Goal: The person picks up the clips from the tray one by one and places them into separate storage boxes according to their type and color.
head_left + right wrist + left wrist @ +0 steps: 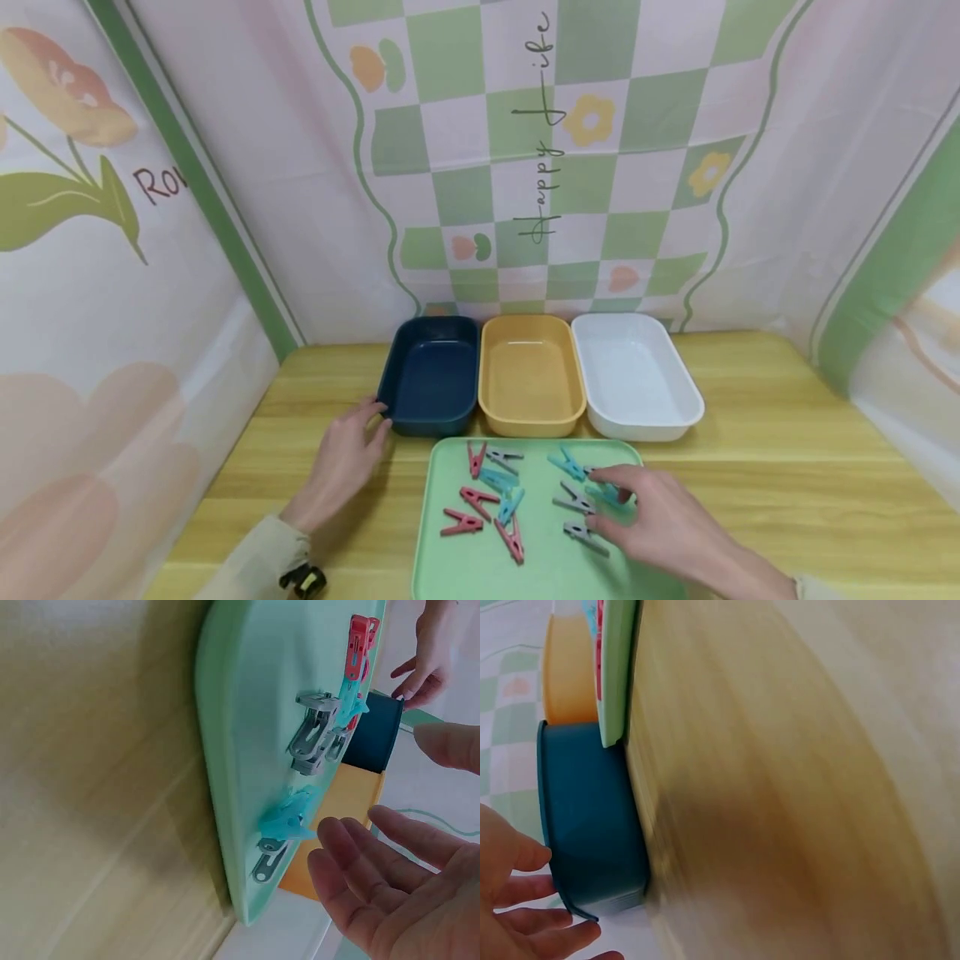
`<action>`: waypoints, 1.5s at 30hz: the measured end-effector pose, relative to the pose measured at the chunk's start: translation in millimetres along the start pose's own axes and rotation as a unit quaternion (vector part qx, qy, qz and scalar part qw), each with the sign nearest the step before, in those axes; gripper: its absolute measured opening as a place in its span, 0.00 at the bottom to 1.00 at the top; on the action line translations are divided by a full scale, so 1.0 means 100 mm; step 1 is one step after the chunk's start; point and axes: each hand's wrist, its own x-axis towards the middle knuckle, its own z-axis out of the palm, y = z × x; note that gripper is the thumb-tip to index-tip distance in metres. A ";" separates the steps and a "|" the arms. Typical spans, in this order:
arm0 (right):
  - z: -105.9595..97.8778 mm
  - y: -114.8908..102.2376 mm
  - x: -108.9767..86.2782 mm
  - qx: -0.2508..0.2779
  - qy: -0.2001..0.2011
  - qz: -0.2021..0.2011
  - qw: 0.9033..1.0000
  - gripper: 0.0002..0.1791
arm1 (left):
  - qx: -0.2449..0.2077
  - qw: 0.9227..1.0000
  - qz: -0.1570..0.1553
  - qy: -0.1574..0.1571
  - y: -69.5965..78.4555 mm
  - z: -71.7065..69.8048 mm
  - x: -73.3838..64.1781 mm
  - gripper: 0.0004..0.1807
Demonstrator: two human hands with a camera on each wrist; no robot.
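Observation:
My left hand [347, 454] is at the near left corner of a navy blue container [431, 379], its fingertips touching the rim. In the left wrist view the fingers [536, 920] lie loosely along that rim. My right hand [667, 521] hovers over the right side of a green tray [442, 575], thumb and fingers apart with nothing between them. Close to it lie grey clothespins [587, 537] and a turquoise clothespin [289, 816], partly hidden by the hand in the head view. Red clothespins [462, 522], with more turquoise and grey ones, are scattered on the tray's left half.
A yellow container [531, 383] and a white container [637, 379] stand in a row to the right of the navy one, behind the tray. All rest on a wooden table [780, 433]. Patterned cloth [517, 192] hangs behind and at both sides.

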 end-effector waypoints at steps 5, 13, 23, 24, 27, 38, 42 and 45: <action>0.02 0.02 -0.04 0.026 -0.006 -0.003 1.000 0.28 | -0.017 1.000 -0.013 0.001 -0.01 0.01 0.00 0.15; 0.08 0.05 -0.08 0.043 -0.032 0.025 0.998 0.30 | -0.041 0.999 -0.015 0.029 -0.05 0.05 0.03 0.10; 0.14 0.09 -0.10 0.051 -0.069 0.025 0.996 0.34 | -0.127 0.991 -0.030 0.030 -0.09 0.07 0.03 0.09; 0.15 0.10 -0.11 0.050 -0.068 0.025 0.996 0.33 | -0.135 0.990 -0.034 0.029 -0.09 0.07 0.03 0.09; 0.16 0.10 -0.11 0.048 -0.063 0.021 0.997 0.30 | -0.149 0.988 -0.043 0.028 -0.10 0.08 0.04 0.09; 0.22 0.12 -0.13 0.050 -0.056 0.033 0.997 0.23 | -0.178 0.981 -0.061 0.039 -0.08 0.10 0.04 0.09; 0.23 0.13 -0.13 0.048 -0.052 0.028 0.997 0.20 | -0.179 0.981 -0.070 0.040 -0.07 0.11 0.04 0.08; 0.23 0.12 -0.13 0.051 -0.059 0.032 0.996 0.18 | -0.180 0.980 -0.073 0.039 -0.07 0.11 0.04 0.07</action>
